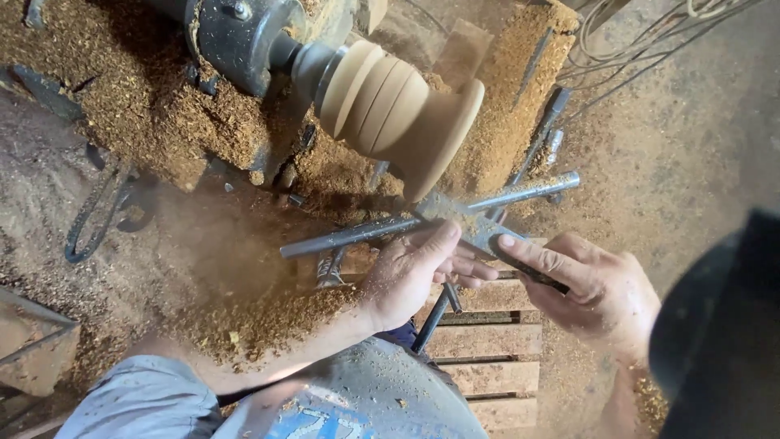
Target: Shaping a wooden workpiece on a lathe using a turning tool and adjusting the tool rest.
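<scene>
1. Head view, far left: a dark looped cable [97, 215] lies on the sawdust-covered floor [203, 244] at about 9 o'clock of the frame. A rusty metal frame [32, 341] sits at 8 o'clock.
2. At 11 o'clock, the dark lathe headstock [236, 36] stands amid heaped shavings [146, 97]. Its spindle carries a pale turned wood workpiece [398, 110] with ridged grooves and a flared rim, lying at 12 o'clock of the hands.
3. A round steel bar [349, 236] runs level across the middle, just below the workpiece, from 9 o'clock to 3 o'clock. A second bar crosses it on the slant.
4. Left hand [414, 272]: fingers curled and closed over the flat metal chisel [471, 232], thumb pressed on top of the blade, just behind the steel bar. The forearm carries a coat of sawdust.
5. The chisel's tip sits at or against the lower rim of the workpiece; whether they are touching cannot be told.
6. Right hand [597, 289]: closed round the dark rear part of the chisel, index finger laid along it, at 3 o'clock of the left hand.
7. Wooden slats [487, 358] lie beneath the hands at 6 o'clock.
8. Loose cables [642, 49] trail at 1 o'clock. A dark blurred shape [723, 333] fills the 4 o'clock corner.
</scene>
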